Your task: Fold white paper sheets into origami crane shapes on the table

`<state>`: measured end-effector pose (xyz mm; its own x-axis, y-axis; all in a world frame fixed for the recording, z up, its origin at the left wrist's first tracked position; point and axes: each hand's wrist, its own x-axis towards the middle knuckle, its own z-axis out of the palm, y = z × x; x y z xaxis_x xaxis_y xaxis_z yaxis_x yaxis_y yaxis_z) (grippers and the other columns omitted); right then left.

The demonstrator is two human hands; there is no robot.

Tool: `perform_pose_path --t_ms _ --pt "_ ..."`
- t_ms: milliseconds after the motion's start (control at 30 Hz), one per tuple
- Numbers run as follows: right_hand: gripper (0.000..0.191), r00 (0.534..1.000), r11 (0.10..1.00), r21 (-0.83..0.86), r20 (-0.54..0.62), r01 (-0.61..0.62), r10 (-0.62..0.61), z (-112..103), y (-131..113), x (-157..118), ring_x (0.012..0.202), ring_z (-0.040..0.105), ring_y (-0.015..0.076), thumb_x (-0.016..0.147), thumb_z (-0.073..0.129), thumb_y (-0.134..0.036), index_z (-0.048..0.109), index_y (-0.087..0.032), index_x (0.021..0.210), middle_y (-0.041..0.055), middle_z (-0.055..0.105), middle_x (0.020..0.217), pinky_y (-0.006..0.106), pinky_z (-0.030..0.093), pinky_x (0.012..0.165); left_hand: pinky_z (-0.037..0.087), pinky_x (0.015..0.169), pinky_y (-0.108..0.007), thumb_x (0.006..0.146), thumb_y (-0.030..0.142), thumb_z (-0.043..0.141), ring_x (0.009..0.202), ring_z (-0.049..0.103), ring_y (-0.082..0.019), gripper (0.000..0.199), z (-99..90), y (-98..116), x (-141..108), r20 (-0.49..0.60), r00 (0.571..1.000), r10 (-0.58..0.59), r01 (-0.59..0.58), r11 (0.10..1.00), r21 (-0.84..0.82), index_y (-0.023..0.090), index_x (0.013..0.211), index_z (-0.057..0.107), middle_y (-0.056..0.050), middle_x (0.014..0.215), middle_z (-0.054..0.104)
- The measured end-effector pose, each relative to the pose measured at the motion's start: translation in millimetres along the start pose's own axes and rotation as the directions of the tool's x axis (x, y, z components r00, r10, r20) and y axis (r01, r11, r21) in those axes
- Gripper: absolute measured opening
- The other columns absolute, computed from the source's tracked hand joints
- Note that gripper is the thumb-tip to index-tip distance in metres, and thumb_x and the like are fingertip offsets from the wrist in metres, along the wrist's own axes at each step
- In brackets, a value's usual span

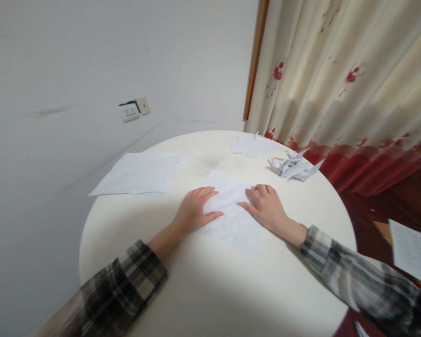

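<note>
The largest thing is the pale wall [91,56], which has some brownish scuff marks and fills the left and the far side. On the right hangs a cream curtain [312,70] with red flower prints and a dark red lower band. Before them stands a round white table [154,285], smooth, with one greyish patch near its far middle; whether it is stain or shadow, I cannot tell. The floor [365,224] at right is dark reddish. A narrow brown wooden strip [257,61] runs between wall and curtain.

On the table's left lie white papers [136,174], one corner reaching past the rim. The creased white sheet [231,189] lies flat at the middle, between the two hands. The left hand [195,208] rests on its left side and the right hand [266,206] on its right side; both are open, thumb apart from fingers. Farther right are a flat paper piece [249,146] and, nearer, a folded paper shape [294,167]. Smallest is the wall socket [129,112].
</note>
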<state>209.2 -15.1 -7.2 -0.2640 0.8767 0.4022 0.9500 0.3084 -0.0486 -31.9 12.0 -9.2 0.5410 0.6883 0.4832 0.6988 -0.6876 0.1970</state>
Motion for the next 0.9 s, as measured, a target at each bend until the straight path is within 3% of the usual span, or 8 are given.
perform_pose_path --t_ms 233,367,500,600,733,900 --pt "0.043 0.995 1.000 -0.012 -0.102 0.001 -0.002 -8 -3 3 0.092 0.044 0.0256 0.085 0.037 -0.051 0.062 -0.016 0.082 0.0131 0.054 0.094 0.040 0.036 0.082 0.045 0.080 -0.036 0.076 0.030 0.058 0.091 0.056 -0.020 0.034 -4.2 5 3 0.084 0.996 -0.008 0.009 1.000 -0.002 0.021 0.108 0.055 -0.006 0.097 0.062" --pt "0.035 0.991 0.988 0.090 -0.058 0.128 -0.123 -9 -7 5 0.085 0.045 0.0214 0.089 0.036 -0.038 0.059 -0.016 0.074 0.0102 0.055 0.085 0.036 0.038 0.077 0.046 0.077 -0.034 0.082 0.024 0.051 0.089 0.056 -0.019 0.019 -5.5 7 5 0.140 0.990 0.029 -0.030 0.999 0.010 0.020 0.099 0.059 -0.004 0.095 0.063" --pt "0.029 0.942 0.908 0.262 -0.017 0.327 -0.334 -8 -14 6 0.080 0.047 0.0176 0.090 0.036 -0.032 0.056 -0.016 0.076 0.0075 0.054 0.081 0.030 0.041 0.073 0.045 0.081 -0.035 0.084 0.033 0.049 0.093 0.055 -0.020 0.022 -4.2 13 4 0.095 0.995 0.028 -0.031 0.999 0.038 0.018 0.096 0.059 -0.006 0.098 0.062" --pt "0.026 0.904 0.857 0.317 -0.001 0.406 -0.428 -7 -18 6 0.078 0.048 0.0168 0.090 0.036 -0.032 0.055 -0.016 0.081 0.0067 0.054 0.080 0.028 0.042 0.070 0.044 0.085 -0.037 0.084 0.036 0.048 0.099 0.053 -0.022 0.028 -1.1 17 3 0.085 0.996 0.016 -0.024 0.996 0.087 0.016 0.102 0.055 -0.009 0.104 0.060" --pt "0.024 0.895 0.826 0.373 -0.023 0.422 -0.446 -7 -21 6 0.081 0.052 0.0163 0.091 0.034 -0.029 0.055 -0.017 0.090 0.0069 0.057 0.083 0.028 0.044 0.072 0.039 0.094 -0.039 0.086 0.033 0.044 0.110 0.048 -0.023 0.035 4.6 18 2 0.123 0.992 0.036 -0.051 0.992 0.119 0.014 0.114 0.050 -0.012 0.117 0.055" --pt "0.023 0.918 0.810 0.455 -0.044 0.370 -0.394 -6 -23 5 0.079 0.056 0.0148 0.092 0.032 -0.026 0.053 -0.017 0.097 0.0060 0.060 0.083 0.028 0.046 0.074 0.031 0.103 -0.033 0.091 0.020 0.026 0.125 0.036 -0.018 0.036 9.6 19 3 0.250 0.953 0.170 -0.184 0.982 0.031 0.011 0.122 0.044 -0.009 0.131 0.046"
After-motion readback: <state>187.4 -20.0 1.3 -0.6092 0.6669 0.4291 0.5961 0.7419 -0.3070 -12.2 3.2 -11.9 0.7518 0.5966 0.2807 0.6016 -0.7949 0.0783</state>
